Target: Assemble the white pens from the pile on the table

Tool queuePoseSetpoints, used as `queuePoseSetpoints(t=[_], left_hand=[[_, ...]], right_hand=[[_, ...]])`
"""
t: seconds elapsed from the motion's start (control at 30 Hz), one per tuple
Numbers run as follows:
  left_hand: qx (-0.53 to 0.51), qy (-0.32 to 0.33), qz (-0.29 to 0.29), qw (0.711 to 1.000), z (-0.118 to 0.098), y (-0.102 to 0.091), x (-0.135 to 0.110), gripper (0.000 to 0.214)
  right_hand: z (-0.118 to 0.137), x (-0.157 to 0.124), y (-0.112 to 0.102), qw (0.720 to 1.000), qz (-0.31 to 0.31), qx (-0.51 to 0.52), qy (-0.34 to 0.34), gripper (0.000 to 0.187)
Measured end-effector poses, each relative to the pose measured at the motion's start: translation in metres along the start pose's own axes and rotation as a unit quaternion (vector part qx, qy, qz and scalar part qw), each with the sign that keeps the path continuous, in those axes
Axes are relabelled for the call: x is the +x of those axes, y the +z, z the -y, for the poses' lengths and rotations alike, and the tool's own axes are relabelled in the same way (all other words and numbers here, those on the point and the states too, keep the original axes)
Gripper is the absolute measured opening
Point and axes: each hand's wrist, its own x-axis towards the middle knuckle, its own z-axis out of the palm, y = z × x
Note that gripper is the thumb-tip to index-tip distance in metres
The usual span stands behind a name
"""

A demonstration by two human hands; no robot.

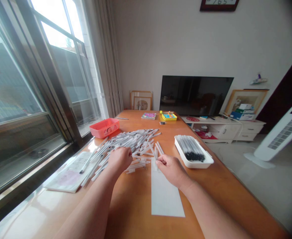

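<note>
Pens (129, 139) lie in a loose heap over the left and middle of the table (133, 205), pointing in many directions. Leftmost on the tabletop is a notebook (67, 177), flat, with a few pens lying across it. Next, behind the heap on the window side, stands a red box (101, 131). The left hand (121, 158) is at the heap's near edge, its fingers curled under; I cannot tell whether they hold anything. Clear tubes (138, 166) lie just right of it. Further along, the right hand (169, 167) pinches at least one clear tube (156, 155) between thumb and fingers, over the far end of a white paper (166, 200). Right of that hand, a white tray (200, 165) holds more pens side by side, black ends nearest the person. A fan (281, 136) stands on the floor, far right.
</note>
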Motion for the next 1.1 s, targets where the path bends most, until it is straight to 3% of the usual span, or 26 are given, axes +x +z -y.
queuePoseSetpoints(t=[0.1,0.2,0.37,0.47,0.57,0.7,0.77,0.93,1.1], left_hand=[[0.001,-0.015,0.044,0.999,0.000,0.001,-0.001,0.018],[-0.004,-0.022,0.046,0.999,0.001,0.004,0.000,0.019],[-0.040,-0.006,-0.005,0.999,0.003,0.007,0.002,0.013],[-0.138,-0.016,-0.046,0.989,0.000,0.009,0.005,0.010],[-0.352,-0.041,-0.035,0.934,-0.007,0.010,0.006,0.005],[-0.611,-0.057,0.032,0.789,-0.011,0.008,0.005,0.022],[-0.660,-0.066,0.052,0.747,-0.010,0.008,0.005,0.027],[-0.713,-0.082,0.067,0.693,-0.006,0.009,0.006,0.031],[-0.722,-0.081,0.073,0.684,-0.009,0.007,0.005,0.030]], right_hand=[[0.000,0.000,0.001,1.000,-0.003,0.000,-0.002,0.023],[0.000,0.000,0.001,1.000,-0.003,-0.005,-0.001,0.025],[0.000,0.000,0.001,1.000,0.005,-0.007,0.000,0.023],[0.000,-0.001,0.000,1.000,0.009,-0.006,-0.005,0.021],[0.003,-0.002,-0.001,1.000,0.016,-0.002,-0.004,0.020],[0.007,-0.004,-0.002,0.999,0.030,0.004,-0.011,0.019],[0.009,-0.005,-0.002,0.999,0.034,0.006,-0.016,0.019],[0.009,-0.005,-0.002,0.999,0.042,0.006,-0.018,0.018],[0.009,-0.005,-0.002,0.999,0.040,0.003,-0.020,0.018]])
